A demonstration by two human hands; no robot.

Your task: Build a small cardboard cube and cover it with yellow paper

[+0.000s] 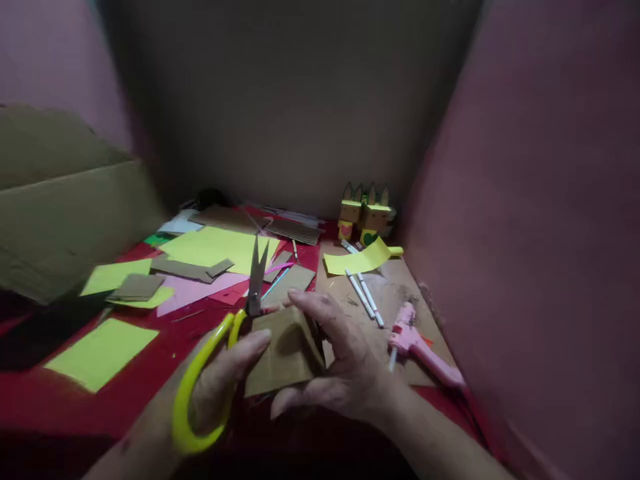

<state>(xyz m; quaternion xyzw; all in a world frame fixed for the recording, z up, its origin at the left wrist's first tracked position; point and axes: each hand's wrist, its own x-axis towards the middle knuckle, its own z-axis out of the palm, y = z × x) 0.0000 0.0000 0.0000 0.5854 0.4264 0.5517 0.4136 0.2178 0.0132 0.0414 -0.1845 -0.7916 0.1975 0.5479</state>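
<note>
Yellow-handled scissors (200, 393) hang on my left hand (220, 380), their blades slightly apart and pointing away. The thumb of that hand presses on the left side of a small folded cardboard piece (280, 353). My right hand (345, 360) grips the same cardboard from the right, its fingers at the top edge and its thumb near the bottom edge. The cardboard is bent, with a raised flap on its right side. Part of my left hand is hidden behind the scissor handle and the cardboard.
A pink glue gun (420, 347), white markers (367, 300) and a curled yellow strip (357, 260) lie on a board at right. Two small cardboard figures (367, 217) stand behind. Yellow sheets (105, 353) and cardboard scraps (137, 287) cover the left, beside a large box (65, 220).
</note>
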